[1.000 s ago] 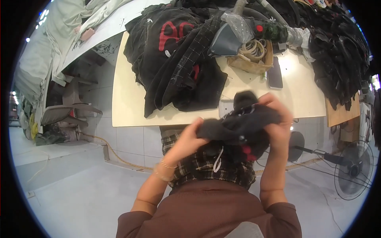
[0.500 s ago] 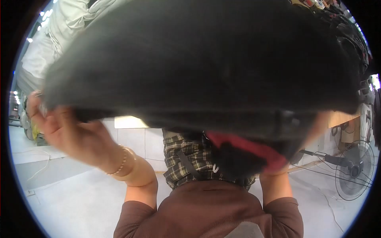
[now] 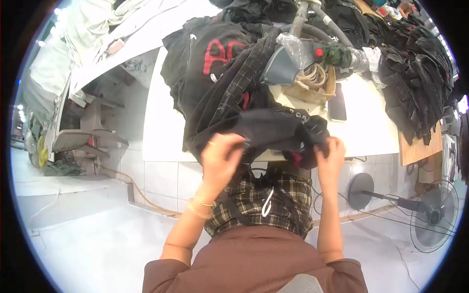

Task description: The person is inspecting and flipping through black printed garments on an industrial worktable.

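A dark garment (image 3: 273,129) stretches between my hands at the table's front edge, its near part slightly blurred. My left hand (image 3: 222,158), with bracelets at the wrist, is closed with thumb and fingers on the garment's left side. At the right end, my right hand (image 3: 331,156) pinches the bunched dark cloth. Some red shows under the cloth beside the right hand. Beyond lies a heap of black clothes (image 3: 195,83) with red lettering and a checked strip; I cannot tell where the held garment ends and the heap begins.
A box with tape rolls (image 3: 312,88), a phone (image 3: 337,105) and a wrapped pipe fixture (image 3: 298,53) occupy the white table (image 3: 371,132). Black garments (image 3: 415,83) overhang its right side. A fan (image 3: 435,215) stands at right; pale cloth (image 3: 49,83) hangs at left.
The dark garment, earlier raised and spread wide across the view, has come down to the table edge. My hands have moved closer together, and the table and heap behind now show.
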Motion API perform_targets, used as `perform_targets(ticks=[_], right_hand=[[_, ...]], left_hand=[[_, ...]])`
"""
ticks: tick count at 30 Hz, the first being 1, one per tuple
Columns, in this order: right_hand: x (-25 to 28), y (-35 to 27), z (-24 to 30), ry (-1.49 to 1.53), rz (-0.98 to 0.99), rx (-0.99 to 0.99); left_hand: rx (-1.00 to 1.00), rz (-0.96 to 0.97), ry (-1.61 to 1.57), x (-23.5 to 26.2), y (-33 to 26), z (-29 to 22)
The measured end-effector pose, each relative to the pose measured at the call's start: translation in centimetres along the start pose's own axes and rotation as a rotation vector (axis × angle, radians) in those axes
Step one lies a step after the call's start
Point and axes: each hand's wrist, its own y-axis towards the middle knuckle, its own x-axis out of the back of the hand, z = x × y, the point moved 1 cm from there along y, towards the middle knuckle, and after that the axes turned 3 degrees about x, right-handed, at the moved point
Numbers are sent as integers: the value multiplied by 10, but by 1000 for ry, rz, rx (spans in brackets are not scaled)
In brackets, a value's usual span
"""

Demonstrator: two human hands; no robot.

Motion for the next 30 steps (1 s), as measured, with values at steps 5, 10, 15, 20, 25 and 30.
perform_targets(ticks=[5,10,15,20,25,30], right_hand=[[-3,-14,11,-88,-88,47],[-20,26,86,460,255,109],[-74,33,126,-38,515,608],[-39,55,118,320,741,570],[44,60,102,1167,685,183],[54,67,45,744,442,-79]], left_hand=[[231,120,-125,-24,-53,19],[379,5,-362,-25,-69,40],[494,45,-202,-32,-52,24],[201,50,112,-42,-34,22],[263,3,-122,-43,0,12],[569,201,-839,-36,35,-4]])
